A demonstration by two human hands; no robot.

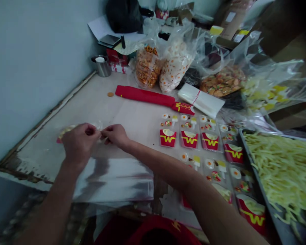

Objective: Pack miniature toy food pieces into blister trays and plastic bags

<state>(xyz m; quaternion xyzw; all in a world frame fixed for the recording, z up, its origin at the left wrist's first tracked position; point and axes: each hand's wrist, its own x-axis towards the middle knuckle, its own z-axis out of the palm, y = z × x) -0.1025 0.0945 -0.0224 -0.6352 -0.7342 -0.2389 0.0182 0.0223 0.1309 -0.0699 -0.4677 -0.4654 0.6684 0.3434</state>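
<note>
A small clear plastic bag (99, 125) lies between my hands at the left of the table, its edge pinched from both sides. My left hand (79, 143) is closed on the bag, fingers curled. From the right, my right hand (116, 135) pinches the same edge with thumb and fingertips, almost touching the left. Part of a red and yellow packet (62, 133) shows beyond my left hand, mostly hidden by it. Below my hands, flat clear plastic sleeves (119, 178) lie in a stack near the table's front edge.
Filled packets with red cartons (167, 137) lie in rows to the right. A metal tray (260, 172) of pale yellow strips (285, 166) borders them. Behind are a stack of red cartons (145, 95), bags of small pieces (148, 68), a bundle of sleeves (201, 99) and a metal cup (103, 68).
</note>
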